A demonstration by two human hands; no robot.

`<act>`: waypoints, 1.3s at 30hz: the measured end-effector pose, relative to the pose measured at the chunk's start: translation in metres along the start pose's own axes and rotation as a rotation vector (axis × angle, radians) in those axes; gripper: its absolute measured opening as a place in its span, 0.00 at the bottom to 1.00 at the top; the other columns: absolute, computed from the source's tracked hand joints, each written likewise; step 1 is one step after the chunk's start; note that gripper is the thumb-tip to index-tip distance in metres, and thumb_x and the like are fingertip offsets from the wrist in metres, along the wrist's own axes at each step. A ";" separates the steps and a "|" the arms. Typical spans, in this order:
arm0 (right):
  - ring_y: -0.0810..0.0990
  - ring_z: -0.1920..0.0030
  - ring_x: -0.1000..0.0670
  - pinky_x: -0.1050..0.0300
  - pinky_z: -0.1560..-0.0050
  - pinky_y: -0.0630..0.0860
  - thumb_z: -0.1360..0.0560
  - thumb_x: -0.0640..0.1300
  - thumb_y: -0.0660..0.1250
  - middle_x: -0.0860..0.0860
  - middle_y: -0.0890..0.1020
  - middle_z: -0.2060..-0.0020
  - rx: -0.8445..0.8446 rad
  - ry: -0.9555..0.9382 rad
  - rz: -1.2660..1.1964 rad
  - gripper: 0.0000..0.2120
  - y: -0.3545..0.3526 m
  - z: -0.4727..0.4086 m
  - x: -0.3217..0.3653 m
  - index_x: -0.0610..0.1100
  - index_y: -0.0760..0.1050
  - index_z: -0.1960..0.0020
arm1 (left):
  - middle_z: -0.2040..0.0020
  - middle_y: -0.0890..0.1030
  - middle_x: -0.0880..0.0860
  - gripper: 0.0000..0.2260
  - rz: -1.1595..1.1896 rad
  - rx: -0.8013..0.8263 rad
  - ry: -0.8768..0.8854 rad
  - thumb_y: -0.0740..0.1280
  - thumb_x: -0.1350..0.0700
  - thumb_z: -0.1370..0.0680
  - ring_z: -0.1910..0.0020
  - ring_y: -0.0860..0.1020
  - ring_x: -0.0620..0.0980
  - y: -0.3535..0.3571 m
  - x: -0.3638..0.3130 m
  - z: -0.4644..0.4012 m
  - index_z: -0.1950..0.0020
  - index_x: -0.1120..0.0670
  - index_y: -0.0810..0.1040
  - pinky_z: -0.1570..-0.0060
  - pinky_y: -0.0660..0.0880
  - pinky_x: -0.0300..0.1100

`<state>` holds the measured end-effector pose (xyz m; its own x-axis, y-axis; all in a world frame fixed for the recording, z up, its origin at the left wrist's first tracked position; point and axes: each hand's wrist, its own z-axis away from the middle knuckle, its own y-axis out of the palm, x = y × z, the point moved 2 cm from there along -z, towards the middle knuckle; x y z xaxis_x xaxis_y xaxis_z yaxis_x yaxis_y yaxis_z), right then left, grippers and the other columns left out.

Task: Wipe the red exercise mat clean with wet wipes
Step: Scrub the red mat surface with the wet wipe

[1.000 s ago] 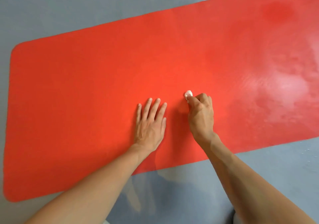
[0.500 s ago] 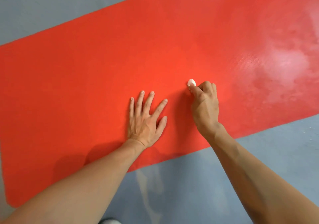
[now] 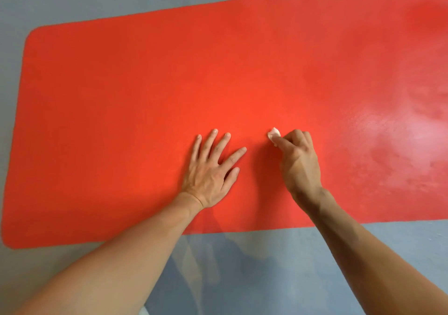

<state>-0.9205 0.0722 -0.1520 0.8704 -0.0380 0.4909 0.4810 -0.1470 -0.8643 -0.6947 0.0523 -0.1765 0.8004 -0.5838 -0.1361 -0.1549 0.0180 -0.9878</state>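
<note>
While the left hand (image 3: 210, 174) lies flat on the red exercise mat (image 3: 121, 101) with its palm down, its fingers (image 3: 211, 140) are straight and spread apart, and it holds nothing. Just to its right, apart from it, the right hand (image 3: 299, 161) is curled into a loose fist, knuckles up, and pinches a small crumpled white wet wipe (image 3: 274, 134) at its fingertips; only a small wad of the wipe shows beyond the forefinger, pressed down onto the mat's surface. Both hands sit in the near half of the mat, a little right of its middle, and both bare forearms reach in from the bottom edge of the view, crossing the mat's near edge. The mat lies flat on a grey floor (image 3: 242, 278), its long side running left to right, with its rounded left corners in view and its right end cut off by the frame. To the right of the right hand the mat's surface looks glossy and patchy, with a pale sheen and darker blotches, while the part to the left of the hands looks even and matt. Faint shadows of the arms fall on the floor below the mat's near edge.
</note>
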 end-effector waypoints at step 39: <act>0.69 0.53 0.52 0.60 0.52 0.69 0.16 0.46 0.60 0.50 0.73 0.51 0.116 -0.062 -0.111 0.11 0.022 0.104 0.059 0.45 0.79 0.39 | 0.22 0.72 0.55 0.22 0.032 -0.060 -0.119 0.54 0.49 0.14 0.20 0.66 0.58 0.002 -0.021 0.072 0.22 0.52 0.72 0.22 0.62 0.61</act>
<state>-0.8473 0.1694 -0.1532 0.8145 0.0332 0.5792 0.5801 -0.0316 -0.8140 -0.6698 0.1233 -0.1811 0.8570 -0.4832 -0.1792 -0.2130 -0.0155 -0.9769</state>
